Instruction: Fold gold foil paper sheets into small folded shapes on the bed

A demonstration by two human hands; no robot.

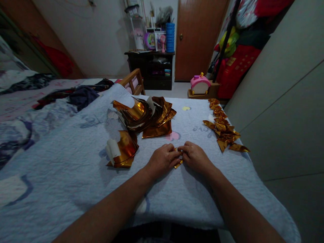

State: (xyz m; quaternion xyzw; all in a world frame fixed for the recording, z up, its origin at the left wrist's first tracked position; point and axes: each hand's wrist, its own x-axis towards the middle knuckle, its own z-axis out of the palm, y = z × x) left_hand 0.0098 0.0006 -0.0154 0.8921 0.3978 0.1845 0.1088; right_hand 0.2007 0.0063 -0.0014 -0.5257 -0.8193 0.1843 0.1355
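My left hand (164, 157) and my right hand (193, 156) meet low over the light blue quilt, fingers closed on one small folded piece of gold foil paper (178, 164). Most of that piece is hidden under the fingers; a shiny strip shows below them and a bit above. To the left of my left hand lies a small curled stack of gold foil sheets (124, 152) with pale backs. Behind it sits a larger fanned stack of gold foil sheets (139, 113). Beyond my right hand, several folded gold foil pieces (224, 131) lie in a row along the quilt's right edge.
The quilt (86, 168) covers the surface in front of me. A pale cabinet (283, 118) borders it on the right. Dark clothing (83, 96) lies at the far left. Beyond are a wooden chair (131, 81), a pink toy (200, 84) and a dark shelf (152, 69).
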